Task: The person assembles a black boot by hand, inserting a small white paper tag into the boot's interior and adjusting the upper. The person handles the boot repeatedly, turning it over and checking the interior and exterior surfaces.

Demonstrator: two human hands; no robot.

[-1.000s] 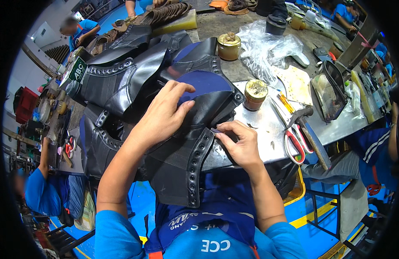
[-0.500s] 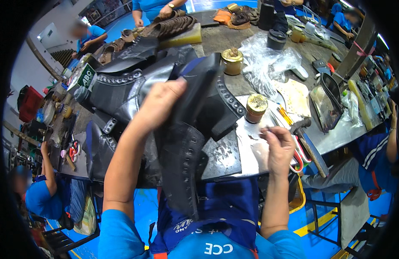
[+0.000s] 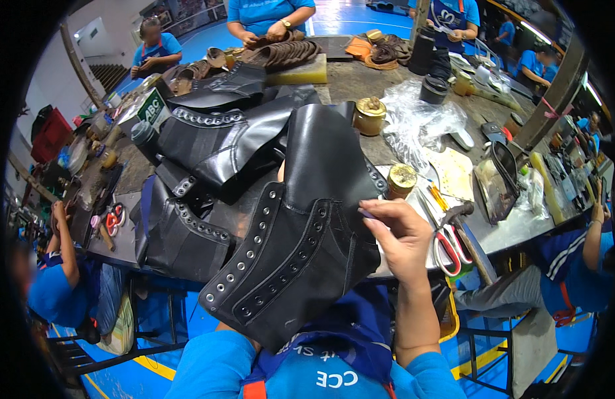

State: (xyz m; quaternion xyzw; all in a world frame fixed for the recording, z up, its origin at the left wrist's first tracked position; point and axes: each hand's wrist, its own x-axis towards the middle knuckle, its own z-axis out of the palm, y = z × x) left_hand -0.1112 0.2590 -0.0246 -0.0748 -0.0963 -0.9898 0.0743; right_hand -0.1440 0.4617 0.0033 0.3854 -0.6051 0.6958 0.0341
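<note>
Two rows of metal eyelets run down the black leather boot upper (image 3: 301, 246), held up above the workbench edge (image 3: 520, 233) in front of the person's chest. The right hand (image 3: 400, 239) pinches its right edge, fingers curled. The left hand is hidden behind the leather; its grip cannot be told. The upper looks supple yet thick, fairly light and floppy, best gripped at the reinforced eyelet strips.

A small white and green printed box (image 3: 146, 108) stands at the table's far left, beside black boot uppers.
</note>
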